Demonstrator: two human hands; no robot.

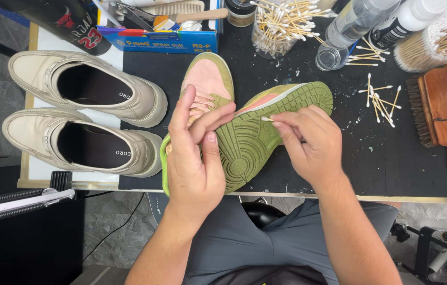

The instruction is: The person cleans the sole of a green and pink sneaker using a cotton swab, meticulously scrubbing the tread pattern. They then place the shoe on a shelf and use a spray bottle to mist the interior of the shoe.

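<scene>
Centre frame, over the black counter [340,153]: left hand [194,158] closed around the green-soled sneaker [250,137], sole up, right hand [308,142] fingers pinched shut on a cotton swab [267,119] at the tread; shoe likely light, semi-stiff, best gripped mid-body.

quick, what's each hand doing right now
left hand: closed around the green-soled sneaker, holding it sole up
right hand: fingers pinched on a cotton swab against the sole
</scene>
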